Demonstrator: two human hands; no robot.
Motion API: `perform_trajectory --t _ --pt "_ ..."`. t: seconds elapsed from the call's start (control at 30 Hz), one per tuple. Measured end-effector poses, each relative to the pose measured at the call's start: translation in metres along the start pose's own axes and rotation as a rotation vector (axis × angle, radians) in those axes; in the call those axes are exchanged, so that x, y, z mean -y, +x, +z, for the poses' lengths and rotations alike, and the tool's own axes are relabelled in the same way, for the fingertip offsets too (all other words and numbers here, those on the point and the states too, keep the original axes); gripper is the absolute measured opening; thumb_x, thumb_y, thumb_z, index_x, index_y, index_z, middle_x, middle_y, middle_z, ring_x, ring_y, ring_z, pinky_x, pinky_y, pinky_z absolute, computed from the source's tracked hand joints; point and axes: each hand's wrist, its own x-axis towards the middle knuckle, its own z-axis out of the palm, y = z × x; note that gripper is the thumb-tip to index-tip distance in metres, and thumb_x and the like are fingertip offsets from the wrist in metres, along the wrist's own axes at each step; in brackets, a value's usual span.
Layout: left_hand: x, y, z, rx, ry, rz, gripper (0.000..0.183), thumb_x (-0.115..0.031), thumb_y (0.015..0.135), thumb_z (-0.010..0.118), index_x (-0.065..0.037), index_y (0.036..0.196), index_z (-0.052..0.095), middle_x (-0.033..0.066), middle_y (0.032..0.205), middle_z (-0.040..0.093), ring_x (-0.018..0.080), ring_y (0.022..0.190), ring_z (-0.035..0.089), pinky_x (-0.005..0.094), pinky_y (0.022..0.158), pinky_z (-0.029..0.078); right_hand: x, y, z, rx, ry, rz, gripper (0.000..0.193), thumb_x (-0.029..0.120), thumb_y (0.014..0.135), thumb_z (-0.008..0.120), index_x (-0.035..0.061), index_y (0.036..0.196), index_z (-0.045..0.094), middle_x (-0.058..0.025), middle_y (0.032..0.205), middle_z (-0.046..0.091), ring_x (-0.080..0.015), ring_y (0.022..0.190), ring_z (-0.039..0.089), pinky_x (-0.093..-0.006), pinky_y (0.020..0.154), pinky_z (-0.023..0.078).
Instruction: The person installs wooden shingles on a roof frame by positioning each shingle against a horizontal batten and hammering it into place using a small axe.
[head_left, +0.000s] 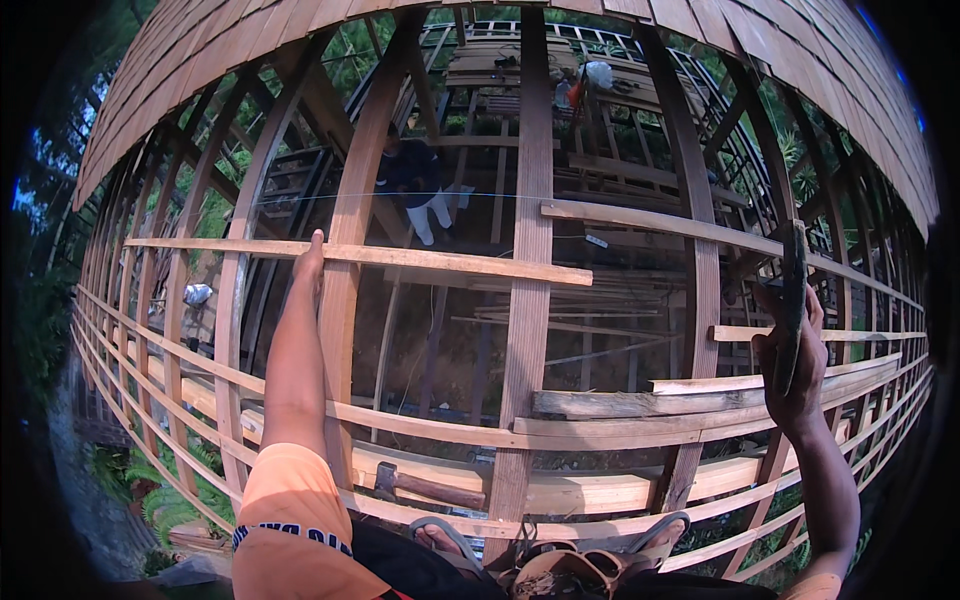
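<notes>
An orange sleeve is nearest, below the pale batten laid across rafters. A hatchet also lies below the batten. The left hand touches the batten, fingers mostly hidden; how far this grip closes cannot be told. Right of the batten, the right hand's grip closes around a dark, narrow tool. Beyond the batten, a person stands lower down.
</notes>
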Motion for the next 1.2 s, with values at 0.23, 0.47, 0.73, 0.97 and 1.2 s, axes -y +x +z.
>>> perform_trajectory --t 0.23,0.47,0.73,0.97,1.2 --pt "-0.013 -0.040 -0.009 0.059 -0.036 -0.002 0.069 -0.078 0.083 0.059 -0.009 0.086 0.064 -0.0016 0.061 0.047 0.0097 0.046 0.043 0.0274 0.042 0.032 -0.003 -0.015 -0.026 -0.009 -0.004 0.058 0.021 0.000 0.086 0.068 0.0047 0.083 0.048 -0.0198 0.125 0.068 -0.0439 0.128 0.053 -0.0613 0.113 0.027" --pt "-0.012 -0.050 -0.015 0.013 -0.022 0.066 0.061 -0.071 0.085 0.064 -0.010 0.087 0.062 -0.0025 0.059 0.048 0.0091 0.043 0.044 0.0258 0.041 0.032 0.001 -0.019 -0.042 0.032 -0.045 -0.034 0.028 0.003 0.093 0.063 0.0041 0.118 0.052 -0.0163 0.127 0.066 -0.0255 0.089 0.048 -0.0399 0.081 0.037" --pt "-0.009 -0.065 -0.005 -0.071 -0.028 0.140 0.056 -0.055 0.087 0.073 -0.003 0.077 0.056 0.0045 0.062 0.055 0.0124 0.042 0.051 0.0277 0.038 0.040 0.023 -0.035 -0.054 0.044 -0.167 -0.005 0.022 -0.008 0.087 0.060 0.0062 0.089 0.043 -0.0162 0.121 0.069 -0.0403 0.123 0.054 -0.0572 0.110 0.032" --pt "-0.009 -0.067 -0.002 -0.091 0.020 0.143 0.053 -0.050 0.087 0.073 0.000 0.078 0.058 0.0086 0.067 0.060 0.0170 0.047 0.056 0.0313 0.041 0.043 0.011 -0.040 -0.051 0.026 -0.191 -0.066 0.020 -0.007 0.087 0.061 0.0059 0.091 0.047 -0.0171 0.128 0.066 -0.0463 0.134 0.046 -0.0602 0.112 0.027" --pt "0.023 0.012 -0.024 -0.186 -0.184 0.251 0.074 -0.053 0.082 0.078 0.014 0.112 0.065 0.0253 0.109 0.069 0.0312 0.098 0.070 0.0466 0.082 0.055 0.008 -0.035 -0.034 0.012 -0.123 0.006 0.025 0.016 0.091 0.070 0.0008 0.092 0.051 -0.0260 0.145 0.051 -0.0490 0.138 0.042 -0.0626 0.110 0.031"
